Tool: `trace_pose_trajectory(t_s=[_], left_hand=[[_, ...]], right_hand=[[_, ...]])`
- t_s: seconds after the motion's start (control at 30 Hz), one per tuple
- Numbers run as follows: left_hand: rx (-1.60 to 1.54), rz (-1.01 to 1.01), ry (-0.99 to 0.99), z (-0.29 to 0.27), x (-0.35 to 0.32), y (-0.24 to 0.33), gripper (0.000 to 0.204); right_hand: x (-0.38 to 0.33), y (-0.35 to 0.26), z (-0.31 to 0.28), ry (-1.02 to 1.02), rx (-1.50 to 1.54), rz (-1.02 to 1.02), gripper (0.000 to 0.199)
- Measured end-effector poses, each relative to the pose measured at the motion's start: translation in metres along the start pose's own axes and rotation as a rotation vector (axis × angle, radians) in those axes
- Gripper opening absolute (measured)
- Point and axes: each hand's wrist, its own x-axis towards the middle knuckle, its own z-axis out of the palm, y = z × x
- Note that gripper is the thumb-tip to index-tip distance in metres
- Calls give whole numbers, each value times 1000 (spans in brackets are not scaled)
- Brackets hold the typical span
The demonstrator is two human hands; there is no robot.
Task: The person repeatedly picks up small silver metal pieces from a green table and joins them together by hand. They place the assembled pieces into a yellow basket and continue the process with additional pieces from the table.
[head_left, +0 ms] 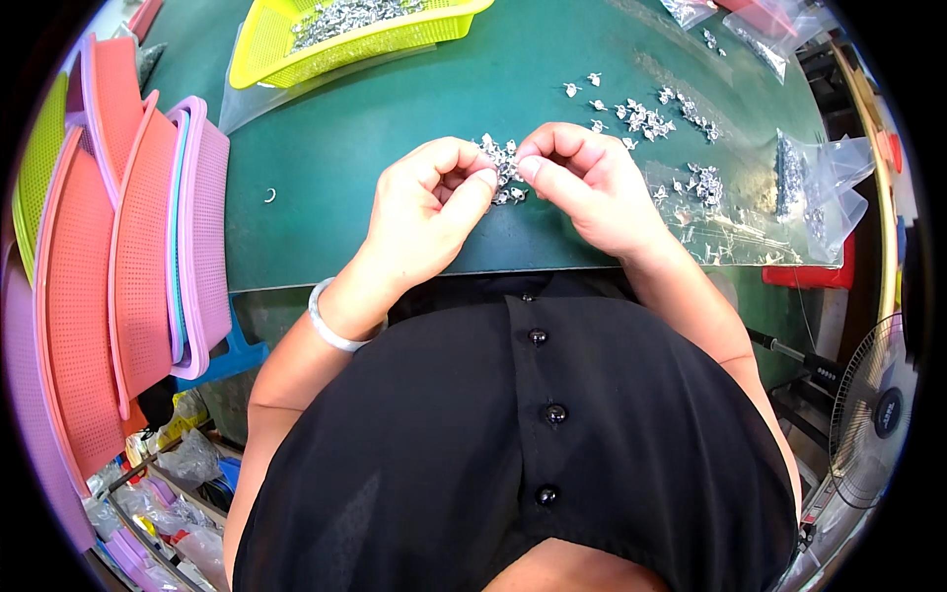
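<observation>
Both hands meet over a small pile of silver metal parts [501,160] near the table's front edge. My left hand [424,212] wears a pale bangle, its thumb and index finger pinched together at the pile's left side. Facing it, my right hand [592,187] is closed in a pinch at the right side of the same pile. Whatever sits between the fingertips is too small and too covered to make out. More loose metal parts [646,121] lie scattered to the right, with another small cluster [704,185] nearer the front.
A yellow-green basket [395,47] holding many metal parts stands at the back left of the green table [326,168]. Pink and purple baskets [202,227] are stacked left. Clear bags [834,187] of parts lie right. A fan [873,414] stands at lower right.
</observation>
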Motion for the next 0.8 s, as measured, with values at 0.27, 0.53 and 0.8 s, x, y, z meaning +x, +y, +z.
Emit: trace_pose_trajectory(t_s=[0.27,0.53,0.8], left_hand=[[-83,-40,-35,5,3,5,6],[113,214,3,5,2,-4,4],[194,216,-10,4,0,0,5]], right_hand=[[-1,-5,2,-14,156,34,14],[-1,0,0,-18,33,-25,14],[0,5,0,1,-56,-76,15]])
